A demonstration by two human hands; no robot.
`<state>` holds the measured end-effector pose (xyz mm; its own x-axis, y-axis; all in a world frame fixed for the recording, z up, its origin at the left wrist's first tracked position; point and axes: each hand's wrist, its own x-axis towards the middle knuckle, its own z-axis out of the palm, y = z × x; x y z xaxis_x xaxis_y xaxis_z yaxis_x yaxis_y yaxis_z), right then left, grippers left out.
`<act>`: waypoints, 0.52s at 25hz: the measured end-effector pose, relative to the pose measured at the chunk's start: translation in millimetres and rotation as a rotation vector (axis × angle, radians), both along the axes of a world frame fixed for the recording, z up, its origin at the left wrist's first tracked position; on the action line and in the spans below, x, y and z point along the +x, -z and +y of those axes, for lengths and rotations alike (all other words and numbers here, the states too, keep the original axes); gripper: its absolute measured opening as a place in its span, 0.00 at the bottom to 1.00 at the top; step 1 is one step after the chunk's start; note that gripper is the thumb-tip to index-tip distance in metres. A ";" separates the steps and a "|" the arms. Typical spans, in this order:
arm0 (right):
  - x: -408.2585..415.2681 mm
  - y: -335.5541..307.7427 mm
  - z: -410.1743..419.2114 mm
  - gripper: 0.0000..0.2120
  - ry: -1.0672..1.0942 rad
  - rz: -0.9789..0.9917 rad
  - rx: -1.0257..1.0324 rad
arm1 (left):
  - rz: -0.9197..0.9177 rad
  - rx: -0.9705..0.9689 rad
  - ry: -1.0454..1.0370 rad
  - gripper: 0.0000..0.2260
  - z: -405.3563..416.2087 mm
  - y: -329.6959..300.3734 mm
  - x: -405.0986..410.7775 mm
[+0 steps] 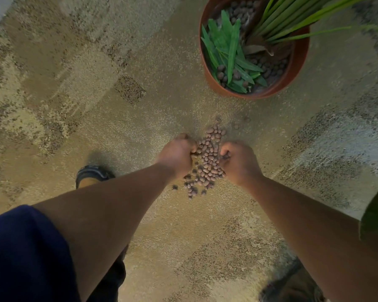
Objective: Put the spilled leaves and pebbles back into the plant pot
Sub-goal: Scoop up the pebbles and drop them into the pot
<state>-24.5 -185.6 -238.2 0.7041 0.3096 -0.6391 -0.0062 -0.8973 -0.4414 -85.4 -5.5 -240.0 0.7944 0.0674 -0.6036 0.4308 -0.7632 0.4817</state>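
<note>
Carpet [96, 88] | pebbles [206, 162] heaped short of the pot [299, 62] | our left hand [176, 154] and right hand [240, 163] curl fingers around them | light, loose, rolling: we judge scooping from underneath best.

Dim warm light, soft shadows, blurred, warped edges

The pebbles [205, 160] lie on the carpet [96, 105] between both hands. The plant pot [297, 68] stands beyond them, rightward, with leaves [229, 51] inside.
</note>
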 end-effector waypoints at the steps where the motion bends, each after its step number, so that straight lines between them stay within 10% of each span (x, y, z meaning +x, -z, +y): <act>1: 1.1 -1.2 -2.7 0.05 0.042 0.005 0.025 | 0.003 -0.027 -0.047 0.17 1.9 -1.8 2.2; 13: 78.7 -103.8 31.4 0.06 0.326 -0.438 0.477 | -0.785 -0.126 -0.217 0.11 13.7 -99.6 119.8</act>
<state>54.2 -154.2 -134.4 0.9686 0.2149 -0.1251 0.0263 -0.5890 -0.8077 34.4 8.2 -140.4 0.9655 0.2368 0.1085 0.0648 -0.6217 0.7806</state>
